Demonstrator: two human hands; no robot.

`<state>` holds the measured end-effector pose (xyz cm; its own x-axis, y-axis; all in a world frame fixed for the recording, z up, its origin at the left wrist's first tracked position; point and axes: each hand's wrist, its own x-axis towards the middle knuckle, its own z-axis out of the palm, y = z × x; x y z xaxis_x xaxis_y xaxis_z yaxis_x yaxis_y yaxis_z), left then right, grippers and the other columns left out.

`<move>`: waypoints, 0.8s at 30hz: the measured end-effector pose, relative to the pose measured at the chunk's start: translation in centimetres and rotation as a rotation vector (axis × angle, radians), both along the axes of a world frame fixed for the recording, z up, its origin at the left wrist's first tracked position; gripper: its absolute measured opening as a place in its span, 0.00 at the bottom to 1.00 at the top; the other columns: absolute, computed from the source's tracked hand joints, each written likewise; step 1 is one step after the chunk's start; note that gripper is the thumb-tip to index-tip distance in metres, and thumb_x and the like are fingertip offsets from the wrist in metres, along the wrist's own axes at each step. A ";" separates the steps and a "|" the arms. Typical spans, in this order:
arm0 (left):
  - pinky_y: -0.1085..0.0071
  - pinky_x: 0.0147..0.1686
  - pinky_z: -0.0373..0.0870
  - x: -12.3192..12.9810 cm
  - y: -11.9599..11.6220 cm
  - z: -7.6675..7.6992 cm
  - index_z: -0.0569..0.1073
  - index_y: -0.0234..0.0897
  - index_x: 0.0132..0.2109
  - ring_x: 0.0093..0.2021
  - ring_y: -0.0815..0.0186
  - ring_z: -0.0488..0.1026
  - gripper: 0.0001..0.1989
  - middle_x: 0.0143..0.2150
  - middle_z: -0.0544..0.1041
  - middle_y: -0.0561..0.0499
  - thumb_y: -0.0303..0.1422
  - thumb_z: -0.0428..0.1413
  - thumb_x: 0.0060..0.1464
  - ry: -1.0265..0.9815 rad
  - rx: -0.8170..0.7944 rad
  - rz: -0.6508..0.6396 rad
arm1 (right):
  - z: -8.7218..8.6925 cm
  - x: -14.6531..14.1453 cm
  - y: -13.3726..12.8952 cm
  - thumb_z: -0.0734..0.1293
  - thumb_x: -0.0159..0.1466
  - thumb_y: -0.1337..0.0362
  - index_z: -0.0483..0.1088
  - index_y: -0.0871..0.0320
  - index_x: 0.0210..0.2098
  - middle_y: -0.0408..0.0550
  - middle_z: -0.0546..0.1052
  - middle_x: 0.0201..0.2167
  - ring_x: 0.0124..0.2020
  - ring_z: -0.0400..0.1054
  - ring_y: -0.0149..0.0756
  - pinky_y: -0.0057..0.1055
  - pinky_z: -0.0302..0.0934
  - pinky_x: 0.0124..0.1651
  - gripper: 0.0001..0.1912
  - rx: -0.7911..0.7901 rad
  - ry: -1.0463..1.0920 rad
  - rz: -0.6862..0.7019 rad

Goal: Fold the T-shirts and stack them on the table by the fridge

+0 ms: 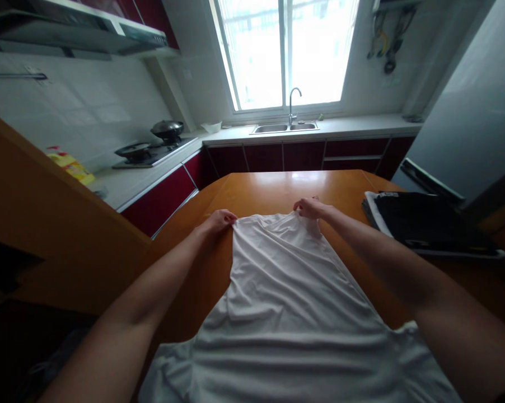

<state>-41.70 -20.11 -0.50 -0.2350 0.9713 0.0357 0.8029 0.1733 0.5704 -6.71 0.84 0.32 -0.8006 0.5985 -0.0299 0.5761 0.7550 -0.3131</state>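
Note:
A white shirt [286, 291] lies spread on the wooden table [277, 187], its narrow end away from me and its wider part with the sleeves close to me. Soft wrinkles run across the cloth. At the far left corner of the shirt, my left hand [222, 220] pinches the edge between its fingers. My right hand [310, 207] is closed on the far edge near the right corner, with some cloth hanging just below it.
Folded dark and white clothes [429, 221] are stacked at the table's right. Beyond the table stand a counter with a sink [284, 128], a stove [155, 152] with pans, and a yellow bottle [71, 168]. A wooden panel [55, 224] rises at the left.

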 end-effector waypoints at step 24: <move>0.74 0.28 0.60 2.1 5.2 11.3 0.74 0.36 0.35 0.27 0.68 0.66 0.18 0.26 0.74 0.53 0.47 0.64 0.47 -0.104 -0.077 -0.208 | 9.0 10.8 5.5 0.70 0.53 0.62 0.74 0.59 0.25 0.47 0.73 0.26 0.33 0.66 0.37 0.32 0.63 0.40 0.06 -0.431 0.309 -0.107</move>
<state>-39.64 -14.94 10.84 -0.0283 0.9981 -0.0544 0.7636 0.0567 0.6432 4.06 6.34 9.36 -0.7462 0.6627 -0.0634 0.4744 0.4625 -0.7490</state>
